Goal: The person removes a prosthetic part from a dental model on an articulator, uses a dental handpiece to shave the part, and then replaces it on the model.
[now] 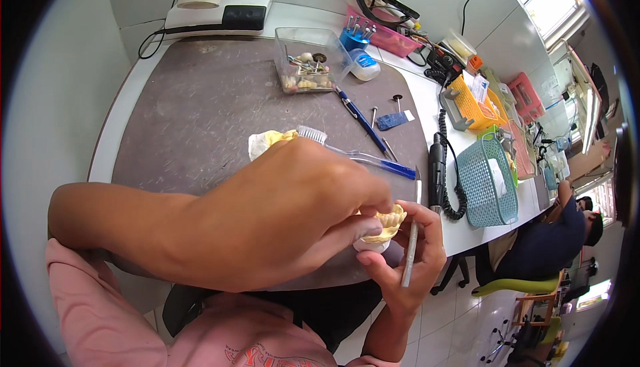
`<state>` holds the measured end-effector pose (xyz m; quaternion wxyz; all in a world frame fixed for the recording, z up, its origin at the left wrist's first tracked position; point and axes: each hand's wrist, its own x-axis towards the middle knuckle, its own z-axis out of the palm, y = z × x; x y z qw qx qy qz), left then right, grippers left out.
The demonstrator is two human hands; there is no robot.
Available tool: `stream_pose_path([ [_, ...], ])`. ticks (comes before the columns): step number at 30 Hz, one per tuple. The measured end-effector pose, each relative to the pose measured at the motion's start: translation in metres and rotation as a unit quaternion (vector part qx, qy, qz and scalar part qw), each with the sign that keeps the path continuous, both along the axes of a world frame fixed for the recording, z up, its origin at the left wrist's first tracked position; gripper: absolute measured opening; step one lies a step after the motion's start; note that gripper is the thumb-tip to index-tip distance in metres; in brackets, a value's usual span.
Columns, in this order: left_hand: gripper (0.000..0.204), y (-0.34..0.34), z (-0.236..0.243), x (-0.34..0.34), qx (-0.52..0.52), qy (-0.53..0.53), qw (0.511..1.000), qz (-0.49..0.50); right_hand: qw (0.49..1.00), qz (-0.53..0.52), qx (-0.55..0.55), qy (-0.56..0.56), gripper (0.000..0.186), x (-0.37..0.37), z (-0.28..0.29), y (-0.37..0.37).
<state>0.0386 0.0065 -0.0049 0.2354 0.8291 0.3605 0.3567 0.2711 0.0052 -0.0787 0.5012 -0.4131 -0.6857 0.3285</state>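
Observation:
A plaster dental cast (381, 228), yellow with moulded teeth and a white base, is held above the near edge of the bench mat. My left hand (327, 190) reaches across from the left, thumb and fingers closed at the cast's left side; the fingertips are partly hidden. My right hand (423, 244) supports the cast from the right. Between its fingers also sits a slim metal-handled knife (411, 247), blade pointing away. Beyond my left hand lies another yellow and white plaster piece (270, 143), partly covered. A toothbrush (380, 162) with a blue handle rests beside it.
Farther back stand a clear box (307, 60) of burs and a blue bur holder (357, 35). A blue pen (363, 124) lies on the mat (200, 100). To the right are a black handpiece (437, 170), a teal basket (487, 187) and a seated person (543, 244).

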Motion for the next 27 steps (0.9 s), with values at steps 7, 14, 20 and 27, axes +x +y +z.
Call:
stream_pose_path([
  [7, 0.016, 0.012, 0.012, 0.011, -0.176, 0.011, 0.984, 0.0, 1.0, 0.015, 0.014, 0.001, 0.077, -0.001, 0.0, -0.002],
  [14, 0.022, 0.014, 0.024, 0.007, -0.247, 0.022, 0.969, 0.014, 0.999, 0.027, 0.036, -0.003, 0.077, -0.004, 0.0, -0.001],
  [20, 0.02, 0.014, 0.025, 0.007, -0.261, 0.013, 0.965, -0.006, 0.999, 0.026, 0.039, 0.017, 0.076, -0.004, 0.001, -0.003],
  [27, 0.02, 0.013, 0.028, 0.007, -0.278, -0.006, 0.961, -0.003, 0.998, 0.021, 0.051, 0.0, 0.074, -0.004, 0.0, -0.002],
])
